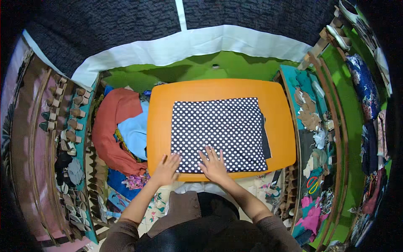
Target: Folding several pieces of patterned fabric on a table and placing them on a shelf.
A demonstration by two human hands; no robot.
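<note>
A black fabric with white polka dots (218, 130) lies folded into a flat rectangle on the orange table (275, 101). A plain dark layer (266, 143) peeks out along its right edge. My left hand (168, 168) rests at the cloth's near left corner, fingers spread and pointing away from me. Flat on the near edge, left of its middle, lies my right hand (213, 164) with its fingers apart. Neither hand grips anything.
Heaped left of the table are a rust-red cloth (115, 122) and a light blue cloth (136, 130). Shoe racks (79, 113) stand on the left. Right, a shelf holds scraps, a pink cloth (310, 216) and red-handled scissors (312, 185). A dark curtain (126, 25) hangs beyond.
</note>
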